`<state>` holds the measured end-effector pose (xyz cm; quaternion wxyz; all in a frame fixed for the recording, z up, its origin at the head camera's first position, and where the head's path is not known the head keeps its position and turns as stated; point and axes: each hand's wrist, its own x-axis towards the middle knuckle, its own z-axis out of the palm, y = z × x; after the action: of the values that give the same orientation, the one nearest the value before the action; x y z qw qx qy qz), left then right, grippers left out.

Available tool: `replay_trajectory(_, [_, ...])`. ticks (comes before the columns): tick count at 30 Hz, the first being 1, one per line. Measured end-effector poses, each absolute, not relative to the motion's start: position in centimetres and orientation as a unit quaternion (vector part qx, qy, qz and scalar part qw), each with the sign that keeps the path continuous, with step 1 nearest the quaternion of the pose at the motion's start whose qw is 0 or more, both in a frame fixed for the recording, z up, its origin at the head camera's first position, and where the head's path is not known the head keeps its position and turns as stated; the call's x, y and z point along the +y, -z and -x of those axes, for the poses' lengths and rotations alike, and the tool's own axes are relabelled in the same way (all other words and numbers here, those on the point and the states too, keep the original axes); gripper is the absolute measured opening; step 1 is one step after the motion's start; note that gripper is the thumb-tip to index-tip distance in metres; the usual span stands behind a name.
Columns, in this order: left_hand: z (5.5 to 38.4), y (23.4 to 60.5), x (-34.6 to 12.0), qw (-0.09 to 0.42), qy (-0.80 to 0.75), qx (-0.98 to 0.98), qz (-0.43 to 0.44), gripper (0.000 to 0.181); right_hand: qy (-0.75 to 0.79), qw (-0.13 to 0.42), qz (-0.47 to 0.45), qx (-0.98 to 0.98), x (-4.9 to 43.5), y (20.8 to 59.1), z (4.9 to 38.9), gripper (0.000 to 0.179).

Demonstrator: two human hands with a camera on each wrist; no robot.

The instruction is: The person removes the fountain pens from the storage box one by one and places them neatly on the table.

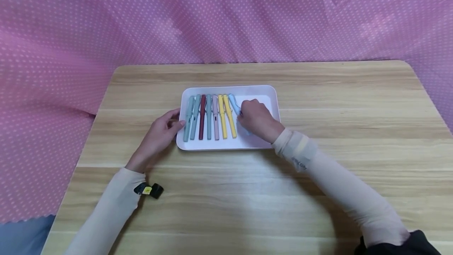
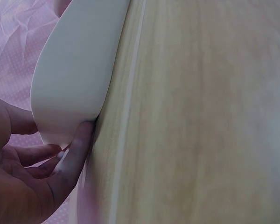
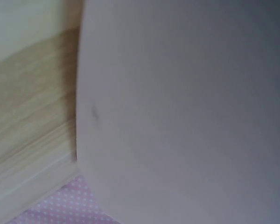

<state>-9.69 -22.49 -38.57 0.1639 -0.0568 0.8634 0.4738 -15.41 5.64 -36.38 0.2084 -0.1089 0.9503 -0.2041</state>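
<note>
Grips light-blue pen (image 1: 234,104) in right hand (image 1: 257,119), fingers curled, tips hidden. Lies at right end of pen row (image 1: 215,118) in white tray (image 1: 263,93), left of and partly under hand, long axis far-left to near-right. With farther left hand (image 1: 161,132), pinches tray's left rim.

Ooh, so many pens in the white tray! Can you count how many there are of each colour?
Teal pens: 3
Yellow pens: 2
Dark red pen: 1
Light purple pen: 1
Light blue pen, partly hidden by the right hand: 1
Total in sight: 8
</note>
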Motion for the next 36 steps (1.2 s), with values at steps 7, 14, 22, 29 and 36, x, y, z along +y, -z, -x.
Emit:
replay_trajectory(7, [9.7,38.5,-22.5,0.167,-0.477,0.861,0.06,0.058,0.189,0.184,0.117,0.957,5.2,36.7,15.2,0.013])
replay_trajectory(14, [9.6,38.4,-22.5,0.169,-0.48,0.859,0.056,0.057,0.204,0.176,0.116,0.956,5.5,36.7,15.2,0.011])
replay_trajectory(22, [9.7,38.5,-22.5,0.168,-0.477,0.861,0.058,0.057,0.245,0.204,0.095,0.943,6.0,36.6,15.4,0.008])
replay_trajectory(29, [9.6,38.5,-22.5,0.166,-0.474,0.863,0.053,0.057,0.268,0.228,0.086,0.932,6.2,36.6,15.4,0.009])
replay_trajectory(36, [9.6,38.6,-22.6,0.166,-0.477,0.861,0.055,0.057,0.276,0.222,0.091,0.931,6.3,36.6,15.3,0.011])
